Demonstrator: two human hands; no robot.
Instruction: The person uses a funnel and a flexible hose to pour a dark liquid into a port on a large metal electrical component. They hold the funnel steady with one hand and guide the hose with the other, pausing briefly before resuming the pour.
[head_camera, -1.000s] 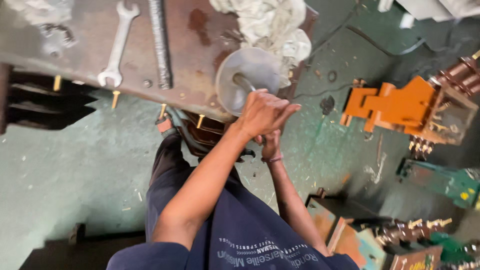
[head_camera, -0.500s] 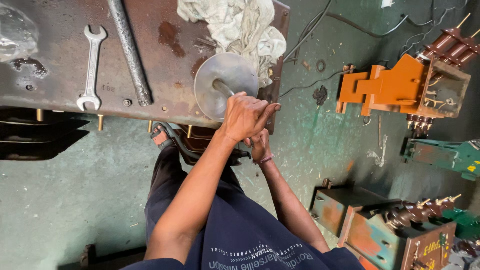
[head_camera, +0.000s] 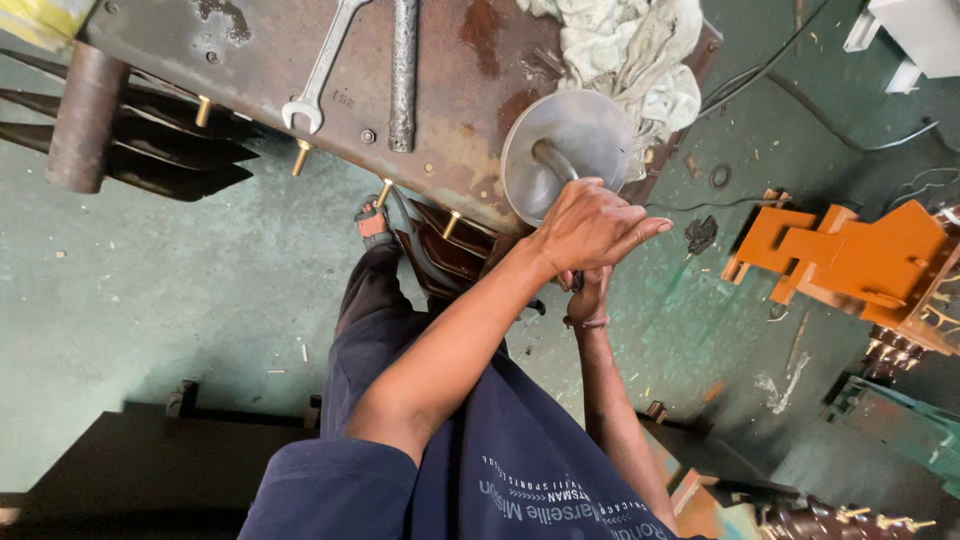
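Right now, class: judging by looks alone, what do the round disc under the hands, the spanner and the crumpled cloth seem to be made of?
Round disc: probably bare metal, dull grey with a soft sheen, perhaps aluminium or steel; the left hand grips its stem.
Spanner: likely steel, with a smooth, pale silvery finish.
Cloth: woven fabric, seemingly cotton rag, off-white, wrinkled and stained.
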